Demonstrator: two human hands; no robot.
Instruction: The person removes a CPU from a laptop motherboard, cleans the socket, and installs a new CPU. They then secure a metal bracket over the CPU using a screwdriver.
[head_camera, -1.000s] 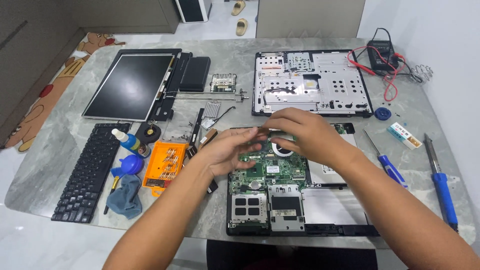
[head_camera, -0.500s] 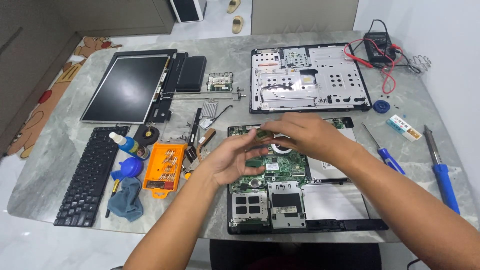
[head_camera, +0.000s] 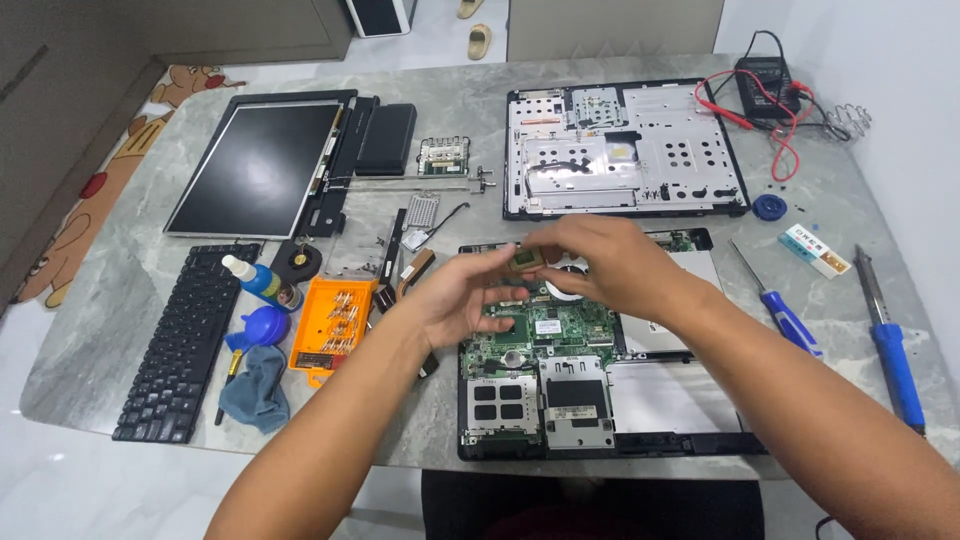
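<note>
An opened laptop base (head_camera: 640, 400) with its green motherboard (head_camera: 545, 330) lies at the table's front edge. Above the board, my right hand (head_camera: 605, 265) pinches a small square chip (head_camera: 524, 262) between thumb and fingers. My left hand (head_camera: 455, 295) hovers just left of it, palm turned up, fingers spread close to the chip. Both hands hide part of the board and the fan area.
A laptop top cover (head_camera: 620, 150) lies behind, a screen panel (head_camera: 262, 165) and battery (head_camera: 385, 138) far left. A keyboard (head_camera: 185, 340), orange screw box (head_camera: 332, 320), blue bottle (head_camera: 255, 280), cloth (head_camera: 255, 390) sit left. Blue screwdrivers (head_camera: 790, 320) (head_camera: 895, 360) and a multimeter (head_camera: 765, 80) sit right.
My hands have risen slightly off the board and the chip now shows between the right fingertips. The left hand has opened palm up beside it.
</note>
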